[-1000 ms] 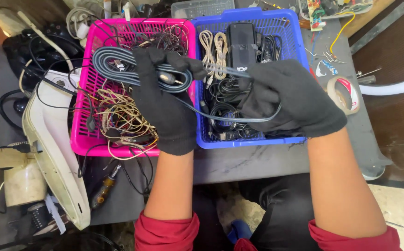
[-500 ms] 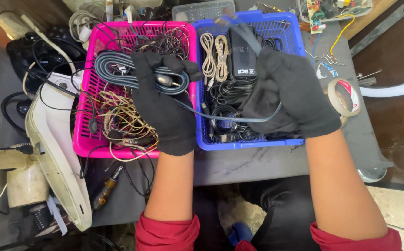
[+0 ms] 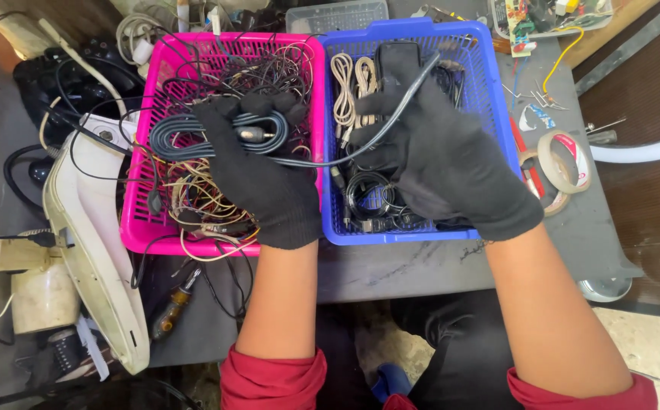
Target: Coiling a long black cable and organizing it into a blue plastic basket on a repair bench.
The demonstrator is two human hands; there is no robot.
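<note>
Both gloved hands are up over the baskets. The left hand (image 3: 258, 178), in a black glove, is clenched around a coiled grey cable (image 3: 193, 137), holding the bundle over the pink basket (image 3: 136, 228) at centre left of the frame. A metal plug (image 3: 250, 135) peeks out between the fingers. From that coil a single strand runs rightward across the gap to the right hand (image 3: 451, 171), also gloved in black, hovering over the blue basket (image 3: 497, 114) at upper centre. The right hand grips that strand together with a black adapter block (image 3: 397, 57), though how firmly the block is held is hard to make out behind the glove. Loose thin wires (image 3: 201, 201) fill the pink basket below the coil; beige cords (image 3: 349, 83) lie in the blue one. At right centre, tape rolls (image 3: 565, 163) sit on the grey table (image 3: 391, 266), and a screwdriver (image 3: 172, 302) lies at lower left.
</note>
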